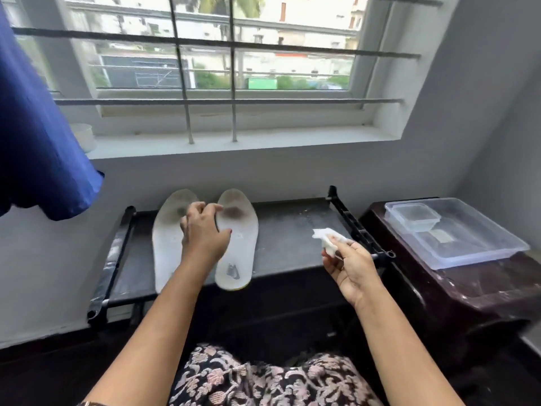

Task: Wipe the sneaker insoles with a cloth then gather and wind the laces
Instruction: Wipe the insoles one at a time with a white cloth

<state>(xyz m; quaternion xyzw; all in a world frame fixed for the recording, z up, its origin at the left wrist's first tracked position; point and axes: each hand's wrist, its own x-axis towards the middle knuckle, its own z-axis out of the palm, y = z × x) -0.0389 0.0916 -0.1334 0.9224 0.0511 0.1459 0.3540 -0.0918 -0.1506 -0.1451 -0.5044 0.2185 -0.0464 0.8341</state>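
White and worn grey, the left insole (165, 238) and right insole (244, 238) lie side by side on a dark rack (292, 230) under the window. The left hand (205, 232) hovers over their inner edges, fingers loosely bent and spread; whether they touch is unclear. The right hand (351, 273), raised near the rack's right end, pinches a crumpled white cloth (328, 238) between thumb and fingertips.

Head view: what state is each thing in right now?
left insole: flat on the rack, dark smudge near the toe.
right insole: flat beside it, smudged too.
cloth: crumpled, held clear of the insoles.
left hand: rests across both insoles.
right hand: pinches the cloth.
clear tray: holds a small clear box.
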